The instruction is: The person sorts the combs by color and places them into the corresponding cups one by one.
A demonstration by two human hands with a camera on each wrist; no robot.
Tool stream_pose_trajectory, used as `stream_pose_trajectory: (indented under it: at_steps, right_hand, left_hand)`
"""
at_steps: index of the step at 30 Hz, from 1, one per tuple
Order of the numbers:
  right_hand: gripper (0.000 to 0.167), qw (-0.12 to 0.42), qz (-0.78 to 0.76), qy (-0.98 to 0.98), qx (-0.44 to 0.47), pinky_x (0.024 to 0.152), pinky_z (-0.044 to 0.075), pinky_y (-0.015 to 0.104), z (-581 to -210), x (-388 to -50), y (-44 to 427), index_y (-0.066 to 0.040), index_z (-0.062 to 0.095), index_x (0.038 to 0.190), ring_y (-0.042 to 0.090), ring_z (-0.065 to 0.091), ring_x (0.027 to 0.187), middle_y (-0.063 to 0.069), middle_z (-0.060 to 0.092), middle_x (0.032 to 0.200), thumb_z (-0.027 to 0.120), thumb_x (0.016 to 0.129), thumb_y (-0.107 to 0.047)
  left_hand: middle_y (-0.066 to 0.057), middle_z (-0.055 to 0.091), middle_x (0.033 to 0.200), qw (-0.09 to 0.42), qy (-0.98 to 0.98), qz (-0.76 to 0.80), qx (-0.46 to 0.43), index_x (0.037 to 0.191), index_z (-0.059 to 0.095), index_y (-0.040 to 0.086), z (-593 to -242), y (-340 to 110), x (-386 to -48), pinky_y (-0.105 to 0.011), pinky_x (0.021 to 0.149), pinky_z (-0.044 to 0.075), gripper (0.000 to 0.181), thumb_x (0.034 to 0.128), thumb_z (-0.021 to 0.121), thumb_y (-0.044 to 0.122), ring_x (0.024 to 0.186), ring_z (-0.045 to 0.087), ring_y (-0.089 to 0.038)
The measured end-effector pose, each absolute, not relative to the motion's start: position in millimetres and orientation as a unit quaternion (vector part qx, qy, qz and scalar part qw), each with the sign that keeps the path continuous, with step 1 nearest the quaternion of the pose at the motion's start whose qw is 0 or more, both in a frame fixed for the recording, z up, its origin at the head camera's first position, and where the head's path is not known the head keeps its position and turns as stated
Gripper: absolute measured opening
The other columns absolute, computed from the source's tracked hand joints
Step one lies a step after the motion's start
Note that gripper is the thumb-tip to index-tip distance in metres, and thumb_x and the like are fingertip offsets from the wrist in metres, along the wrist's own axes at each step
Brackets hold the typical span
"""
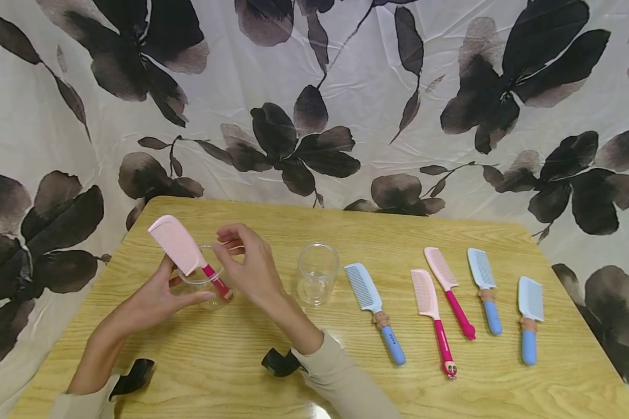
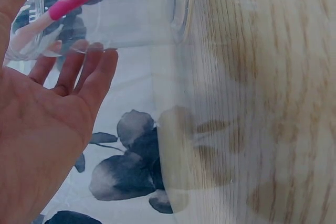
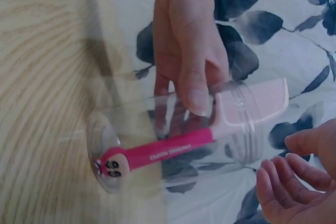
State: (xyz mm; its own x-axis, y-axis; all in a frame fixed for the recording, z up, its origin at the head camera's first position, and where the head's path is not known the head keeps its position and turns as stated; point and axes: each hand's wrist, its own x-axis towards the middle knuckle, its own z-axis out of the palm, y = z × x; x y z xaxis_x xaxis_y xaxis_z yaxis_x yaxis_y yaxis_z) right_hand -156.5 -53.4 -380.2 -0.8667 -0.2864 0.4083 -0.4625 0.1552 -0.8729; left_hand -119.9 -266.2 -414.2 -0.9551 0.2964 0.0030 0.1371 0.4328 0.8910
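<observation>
the pink comb [image 1: 180, 247] stands tilted inside a clear cup [image 1: 197, 284], its toothed head above the rim and leaning out towards eleven o'clock in the head view, its dark pink handle running down inside towards five. the right wrist view shows the handle's figure end near the cup's bottom. seen from the left hand [image 1: 159, 297], the comb's head lies at about one o'clock and the cup between two and three; from the right hand [image 1: 248, 265], the head sits near nine o'clock.

the two hands are apart. the left hand grips the cup, thumb on one side and fingers round the other; its forearm slants up towards one o'clock. the right hand holds nothing, fingers loosely bent just beside the rim, clear of the comb; its forearm points towards half past ten, in a pale sleeve [image 1: 340, 372].

at three o'clock from the right hand, a second clear cup [image 1: 317, 273] stands on the bench [image 1: 199, 378]. a blue comb [image 1: 364, 285] lies at four o'clock from that cup; two other pink combs [image 1: 426, 294] and two more blue combs [image 1: 530, 297] lie farther off, between three and four.
</observation>
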Motion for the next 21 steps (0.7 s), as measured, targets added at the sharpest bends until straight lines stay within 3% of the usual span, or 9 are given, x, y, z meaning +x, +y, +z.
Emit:
stream_pose_trajectory:
  at_steps: [7, 21]
  right_hand:
    - [0.018, 0.085, 0.591, -0.755, 0.272, 0.089, 0.058, 0.025, -372.5, -148.6, -36.8, 0.0, 0.066, 0.115, 0.013, 0.067, 0.097, 0.012, 0.07, 0.11, 0.069, 0.098, -0.006]
    - [0.015, 0.156, 0.552, -0.758, 0.311, 0.089, 0.056, 0.023, -366.5, -127.5, -2.2, 0.0, 0.067, 0.112, 0.016, 0.066, 0.094, 0.008, 0.071, 0.106, 0.068, 0.097, -0.003]
  left_hand:
    - [-0.024, 0.01, 0.161, 0.078, 0.84, 0.521, 0.132, 0.163, -0.008, 0.013, -414.1, -266.2, -120.5, -0.077, 0.11, 0.024, 0.116, 0.0892, 0.082, 0.01, 0.147, 0.015, -0.048]
    - [-0.027, 0.017, 0.156, 0.063, 0.844, 0.513, 0.14, 0.162, -0.004, 0.009, -416.9, -265.9, -121.6, -0.079, 0.107, 0.026, 0.114, 0.0881, 0.083, 0.009, 0.144, 0.02, -0.048]
